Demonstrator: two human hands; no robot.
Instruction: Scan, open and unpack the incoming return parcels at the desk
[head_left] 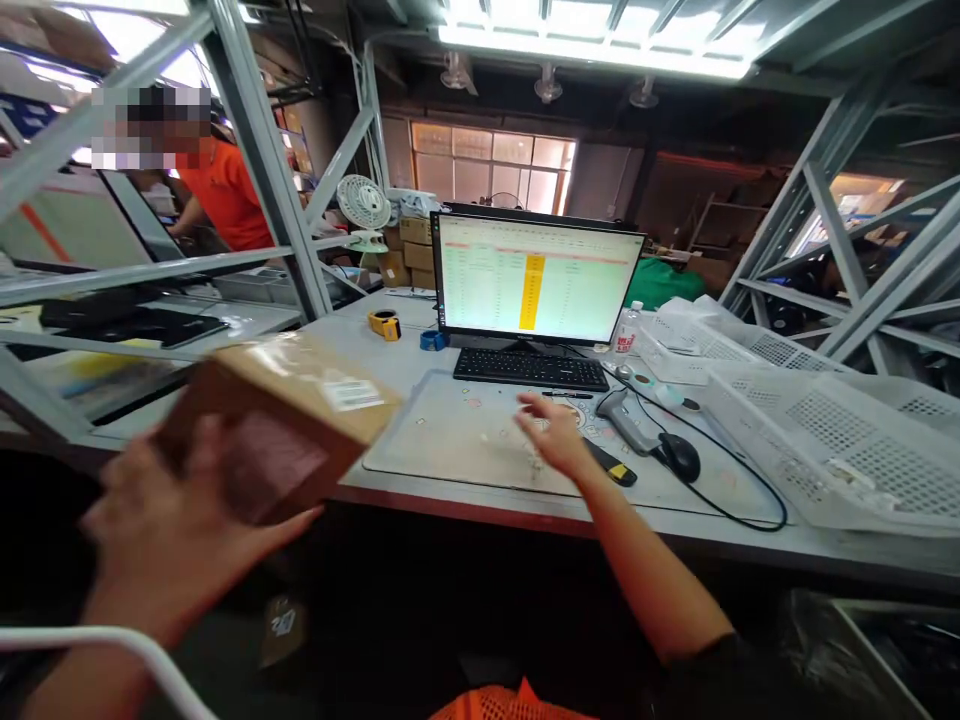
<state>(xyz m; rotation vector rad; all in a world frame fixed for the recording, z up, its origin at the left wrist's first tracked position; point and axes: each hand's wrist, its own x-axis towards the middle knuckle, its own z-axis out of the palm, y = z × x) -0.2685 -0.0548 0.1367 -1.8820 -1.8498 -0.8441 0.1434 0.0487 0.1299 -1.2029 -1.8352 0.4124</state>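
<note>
In the head view my left hand [176,520] grips a brown cardboard box [341,405] from its near side, thumb along the lower edge. The box is tilted, with clear tape and a white barcode label [351,394] on its upper face. My right hand [553,432] hovers over the desk mat [450,430], fingers stretched out and apart, holding nothing. Close by are a black-and-yellow tool [611,465], partly behind my forearm, and a grey barcode scanner [628,425]. A black keyboard [531,370] lies beyond that hand.
A lit monitor [536,275] stands behind the keyboard. White perforated baskets [817,440] and a black mouse [679,457] are at right, with a cable looping over the mat. Tape rolls [385,324] sit at left. Metal frames [262,150] flank the desk; a person in orange [232,195] is beyond.
</note>
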